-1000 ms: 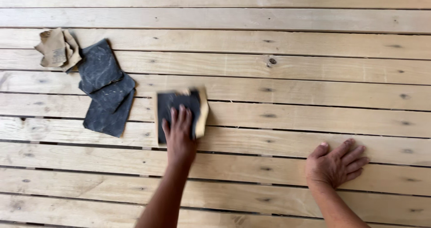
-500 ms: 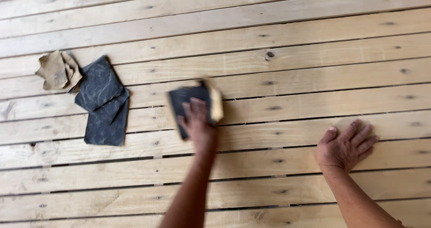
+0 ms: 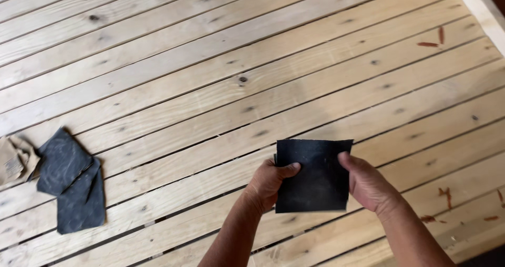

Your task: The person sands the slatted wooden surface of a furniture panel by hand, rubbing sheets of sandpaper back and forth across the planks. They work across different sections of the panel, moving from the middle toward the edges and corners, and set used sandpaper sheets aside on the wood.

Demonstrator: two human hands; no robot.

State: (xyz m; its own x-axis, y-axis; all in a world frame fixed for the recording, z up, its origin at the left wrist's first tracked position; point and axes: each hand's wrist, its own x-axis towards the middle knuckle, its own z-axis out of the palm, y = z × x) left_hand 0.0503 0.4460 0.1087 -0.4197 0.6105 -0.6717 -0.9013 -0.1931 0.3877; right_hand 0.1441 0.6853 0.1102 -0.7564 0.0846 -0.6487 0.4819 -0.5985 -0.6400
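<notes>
Sandpaper sheet [image 3: 315, 175]: dark, square, held up flat above the wooden slat floor [image 3: 221, 72]. Left hand [image 3: 268, 185] pinches its left edge, thumb across the front; right hand [image 3: 368, 185] grips the right edge the same way. Used dark sheets [image 3: 71, 180]: two, overlapping, lying on the boards well off to the left. Crumpled tan paper [image 3: 16, 159]: touching those sheets, at the frame's left edge. Bare boards stretch open ahead and right, with red marks [image 3: 434, 38] on the far slats.
</notes>
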